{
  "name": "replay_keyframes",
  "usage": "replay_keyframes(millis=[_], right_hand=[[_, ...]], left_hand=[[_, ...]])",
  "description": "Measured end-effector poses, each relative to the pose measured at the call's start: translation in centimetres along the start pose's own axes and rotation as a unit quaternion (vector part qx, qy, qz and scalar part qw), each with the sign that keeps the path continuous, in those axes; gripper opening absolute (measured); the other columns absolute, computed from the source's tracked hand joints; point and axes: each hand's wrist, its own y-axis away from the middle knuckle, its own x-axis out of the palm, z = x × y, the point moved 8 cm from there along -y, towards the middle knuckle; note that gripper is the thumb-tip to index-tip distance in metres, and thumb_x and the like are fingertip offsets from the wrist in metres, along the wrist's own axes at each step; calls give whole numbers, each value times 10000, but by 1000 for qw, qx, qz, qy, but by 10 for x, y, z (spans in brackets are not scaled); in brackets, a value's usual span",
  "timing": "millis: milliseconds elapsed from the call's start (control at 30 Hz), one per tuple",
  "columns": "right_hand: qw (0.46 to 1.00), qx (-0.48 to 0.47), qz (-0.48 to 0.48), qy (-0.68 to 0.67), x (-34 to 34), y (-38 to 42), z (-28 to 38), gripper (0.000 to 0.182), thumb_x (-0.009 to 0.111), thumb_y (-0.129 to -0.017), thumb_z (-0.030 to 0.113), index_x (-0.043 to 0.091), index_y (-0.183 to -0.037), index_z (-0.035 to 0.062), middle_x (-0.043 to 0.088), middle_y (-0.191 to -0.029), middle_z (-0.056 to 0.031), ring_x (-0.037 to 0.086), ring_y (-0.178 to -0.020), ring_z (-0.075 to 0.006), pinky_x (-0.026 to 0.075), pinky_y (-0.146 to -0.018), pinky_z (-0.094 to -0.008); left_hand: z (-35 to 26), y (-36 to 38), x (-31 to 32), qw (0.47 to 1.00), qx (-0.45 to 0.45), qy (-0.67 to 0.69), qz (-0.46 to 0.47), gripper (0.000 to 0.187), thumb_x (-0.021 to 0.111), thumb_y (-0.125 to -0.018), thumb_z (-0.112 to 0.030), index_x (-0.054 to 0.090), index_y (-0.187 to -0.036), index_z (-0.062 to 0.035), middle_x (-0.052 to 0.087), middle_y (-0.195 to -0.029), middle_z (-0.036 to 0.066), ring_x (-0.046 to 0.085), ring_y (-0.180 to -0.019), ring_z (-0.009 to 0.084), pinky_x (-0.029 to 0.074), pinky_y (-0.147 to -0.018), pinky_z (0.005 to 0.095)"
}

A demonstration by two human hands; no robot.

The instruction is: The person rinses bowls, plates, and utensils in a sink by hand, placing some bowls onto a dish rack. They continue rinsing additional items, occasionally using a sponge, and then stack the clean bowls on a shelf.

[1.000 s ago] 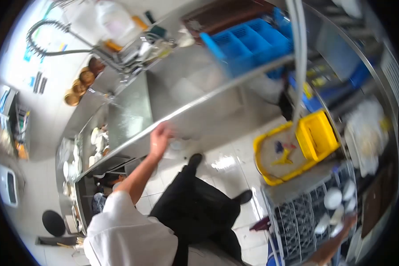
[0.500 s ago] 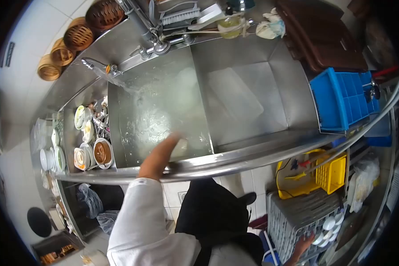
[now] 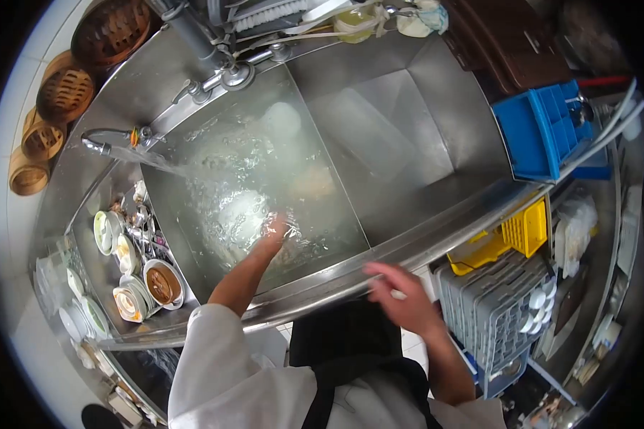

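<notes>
My left hand [image 3: 277, 227] is under the water in the filled sink basin [image 3: 315, 150], blurred by ripples, and its fingers cannot be made out. Beside it a pale round shape [image 3: 243, 214] lies under the surface, and another white round item [image 3: 283, 119] is farther back. My right hand [image 3: 401, 293] is over the front edge of the sink [image 3: 322, 279], its fingers partly curled and smeared by motion; a small white thing shows at the fingers. Water runs from the faucet [image 3: 104, 146] into the basin.
Left of the basin are stacked used bowls [image 3: 163, 283] and cutlery. The second basin [image 3: 436, 129] holds a translucent sheet-like item [image 3: 372, 136]. A blue divided bin [image 3: 526, 136] sits at the right, above grey racks [image 3: 479, 307] with white cups. Bamboo steamers [image 3: 64, 86] line the back left.
My right hand has come up from beside the grey racks to the sink's front edge. My left hand has gone into the water, which ripples more. The view has shifted and tilted.
</notes>
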Motion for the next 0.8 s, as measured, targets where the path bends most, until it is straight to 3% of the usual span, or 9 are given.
replay_keyframes(millis=[100,167,267,300,500,600,633,700,800], right_hand=[[968,-153,-89,179,64,-67,21,430,588,-854,138,484,-1264,63,567,-1097,-201,604,-920,-303,503,-756,-323],[949,-42,-79,304,89,-111,15,462,584,-848,182,467,-1280,68,549,-1123,-234,591,-943,-336,499,-759,-382],[987,114,103,47,127,-164,-25,399,572,-829,221,513,-1166,14,617,-944,-253,620,-886,-374,491,-778,-455],[982,-117,-9,150,126,-178,-22,330,551,-831,189,528,-1089,-14,637,-809,-225,649,-796,-335,521,-692,-427],[920,-164,-272,230,1,-82,64,467,568,-776,83,411,-1207,-6,477,-1178,-218,602,-887,-391,498,-811,-445],[879,-139,-455,-42,-112,18,41,590,618,-725,19,386,-1267,23,472,-1197,-197,484,-1110,-375,396,-980,-432],[766,-250,-590,51,-139,71,33,536,529,-789,5,317,-1278,64,548,-1038,-161,574,-975,-393,545,-686,-428],[778,-64,-544,-307,-200,134,-74,466,485,-843,10,315,-1276,39,546,-1008,-158,640,-643,-258,560,-494,-325],[656,29,-682,-320,-265,260,-195,402,443,-800,16,397,-1198,-15,596,-873,-154,605,-490,-181,498,-385,-270]], left_hand=[[21,25,-41,960,-33,238,-147,359,524,-775,-28,599,-1124,-72,637,-1023,125,606,-914,255,488,-796,380],[32,40,-60,828,34,498,-255,395,498,-761,49,568,-1141,-35,618,-1032,119,595,-926,235,483,-802,351],[49,53,-50,723,-39,681,-110,545,494,-761,101,412,-1285,-24,561,-1141,101,555,-1020,200,453,-878,295],[54,55,-26,593,-88,798,57,573,544,-770,68,380,-1309,-33,525,-1214,104,538,-1074,212,459,-881,302],[-44,-2,5,952,175,103,231,496,579,-821,-74,439,-1296,-46,494,-1272,88,494,-1145,215,426,-918,326],[-61,-60,77,939,220,-170,204,481,538,-847,-118,428,-1310,-47,470,-1300,109,467,-1176,237,386,-960,345],[-59,-73,92,925,222,-221,213,477,525,-856,-133,424,-1315,-47,462,-1310,116,458,-1186,244,373,-974,351],[-58,-85,106,902,226,-295,221,472,498,-874,-163,417,-1324,-47,447,-1328,130,440,-1207,258,346,-1002,364],[-50,-92,110,866,250,-366,233,468,458,-901,-207,405,-1338,-47,423,-1357,151,413,-1237,280,306,-1044,382]])
